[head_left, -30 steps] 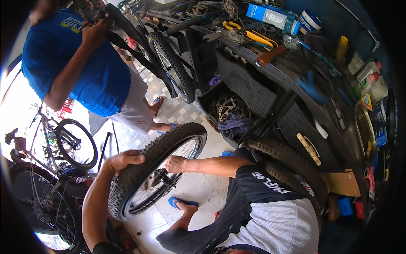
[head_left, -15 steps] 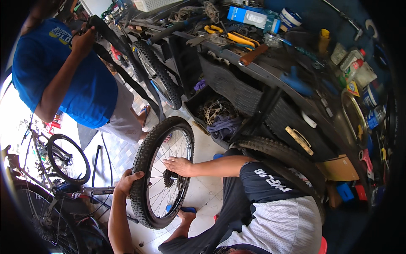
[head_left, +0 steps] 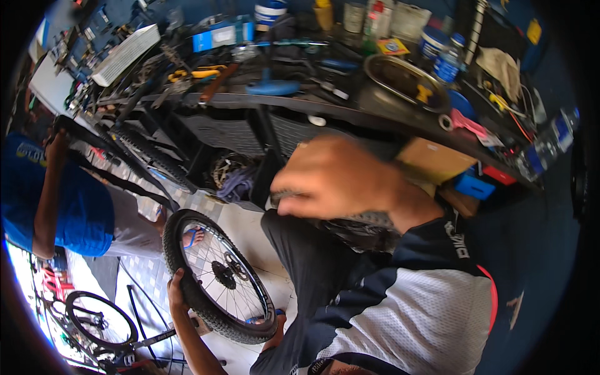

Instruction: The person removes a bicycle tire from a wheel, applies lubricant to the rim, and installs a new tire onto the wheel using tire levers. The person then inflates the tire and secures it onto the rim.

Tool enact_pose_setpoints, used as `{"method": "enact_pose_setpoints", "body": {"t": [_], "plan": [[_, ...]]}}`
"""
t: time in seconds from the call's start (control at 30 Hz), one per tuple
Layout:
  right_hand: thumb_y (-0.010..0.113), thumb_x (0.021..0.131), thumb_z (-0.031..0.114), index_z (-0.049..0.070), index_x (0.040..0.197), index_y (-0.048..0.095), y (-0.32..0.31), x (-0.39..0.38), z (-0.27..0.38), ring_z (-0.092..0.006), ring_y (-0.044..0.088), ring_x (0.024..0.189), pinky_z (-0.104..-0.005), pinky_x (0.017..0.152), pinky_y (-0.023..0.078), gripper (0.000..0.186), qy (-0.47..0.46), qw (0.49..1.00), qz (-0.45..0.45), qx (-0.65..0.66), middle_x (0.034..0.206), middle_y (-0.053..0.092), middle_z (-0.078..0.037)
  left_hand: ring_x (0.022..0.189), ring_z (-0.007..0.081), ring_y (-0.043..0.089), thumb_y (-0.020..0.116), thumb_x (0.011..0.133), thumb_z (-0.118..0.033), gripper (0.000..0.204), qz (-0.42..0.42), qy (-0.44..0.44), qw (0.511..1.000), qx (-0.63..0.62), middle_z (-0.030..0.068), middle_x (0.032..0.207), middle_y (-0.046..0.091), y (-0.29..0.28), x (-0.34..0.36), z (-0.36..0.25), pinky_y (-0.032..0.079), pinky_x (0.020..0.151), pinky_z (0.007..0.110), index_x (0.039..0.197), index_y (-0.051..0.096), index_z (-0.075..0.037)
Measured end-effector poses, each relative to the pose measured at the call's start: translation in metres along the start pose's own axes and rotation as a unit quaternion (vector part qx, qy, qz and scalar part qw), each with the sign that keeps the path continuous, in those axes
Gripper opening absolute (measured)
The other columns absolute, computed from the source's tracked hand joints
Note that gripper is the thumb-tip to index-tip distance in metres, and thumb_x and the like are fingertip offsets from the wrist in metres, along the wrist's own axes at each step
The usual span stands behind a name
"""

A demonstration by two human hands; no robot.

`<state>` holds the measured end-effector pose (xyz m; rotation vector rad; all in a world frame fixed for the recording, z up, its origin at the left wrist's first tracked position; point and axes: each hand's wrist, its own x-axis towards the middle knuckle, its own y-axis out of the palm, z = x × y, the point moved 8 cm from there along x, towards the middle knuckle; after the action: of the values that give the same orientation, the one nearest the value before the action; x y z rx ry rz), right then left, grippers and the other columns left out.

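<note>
A bicycle wheel (head_left: 223, 275) with a knobbly black tyre, spokes, a rear cassette and a brake disc leans in front of me at left. My left hand (head_left: 178, 291) is closed round the tyre's left side. Raised over my knee and apart from the wheel, my right hand (head_left: 334, 178) is smeared by motion. Its fingers look bent, and I cannot make out whether anything is in them. Behind that hand runs the dark workbench (head_left: 350, 103), with a blue-handled tool (head_left: 273, 87), a brown-handled tool (head_left: 219, 82) and an oval metal tray (head_left: 370, 70) on top.
A person in a blue shirt (head_left: 81, 212) stands at left, holding a long black strip (head_left: 119, 181). A bicycle (head_left: 100, 322) is behind the wheel at lower left. Purple cloth (head_left: 237, 181) lies under the bench, and a cardboard box (head_left: 434, 159) sits at right.
My right hand has left the wheel's hub and moved up and right. The view has swung right toward the bench. My left hand stays on the tyre, and the wheel tilts more.
</note>
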<state>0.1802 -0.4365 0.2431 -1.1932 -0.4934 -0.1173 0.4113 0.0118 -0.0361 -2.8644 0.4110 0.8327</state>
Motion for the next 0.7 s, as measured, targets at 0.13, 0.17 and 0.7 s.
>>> {"method": "enact_pose_setpoints", "body": {"t": [0.13, 0.17, 0.7], "plan": [[0.077, 0.087, 0.024, 0.009, 0.108, 0.073, -0.119, -0.095, -0.043, -0.0316, 0.069, 0.102, -0.0446, 0.087, 0.055, 0.026, 0.251, 0.921, -0.104, -0.279, 0.102, 0.073, -0.011, 0.065, 0.0265, 0.069, 0.076, 0.09, -0.049, 0.053, -0.002, 0.01, 1.0, 0.021, 0.0107, 0.08, 0.067, -0.008, -0.003, 0.012, 0.063, 0.067, 0.041, 0.107, 0.064, 0.0], [0.077, 0.087, 0.02, 0.008, 0.109, 0.073, -0.142, -0.12, -0.057, -0.0321, 0.068, 0.106, -0.0452, 0.089, 0.055, 0.025, 0.321, 0.875, -0.098, -0.35, 0.104, 0.072, -0.01, 0.064, 0.0264, 0.069, 0.076, 0.09, -0.049, 0.053, -0.005, 0.015, 1.0, 0.014, 0.0106, 0.08, 0.067, -0.011, -0.003, 0.016, 0.063, 0.066, 0.041, 0.107, 0.064, 0.0], [0.05, 0.106, 0.019, 0.005, 0.136, 0.062, -0.21, -0.304, -0.204, -0.0399, 0.063, 0.115, -0.0474, 0.095, 0.049, 0.035, 0.385, 0.854, -0.046, -0.346, 0.126, 0.067, -0.022, 0.06, 0.0224, 0.066, 0.077, 0.092, -0.043, 0.042, -0.02, -0.001, 0.999, -0.047, 0.0091, 0.075, 0.068, -0.007, -0.006, 0.037, 0.059, 0.058, 0.038, 0.099, 0.07, -0.002]]}}
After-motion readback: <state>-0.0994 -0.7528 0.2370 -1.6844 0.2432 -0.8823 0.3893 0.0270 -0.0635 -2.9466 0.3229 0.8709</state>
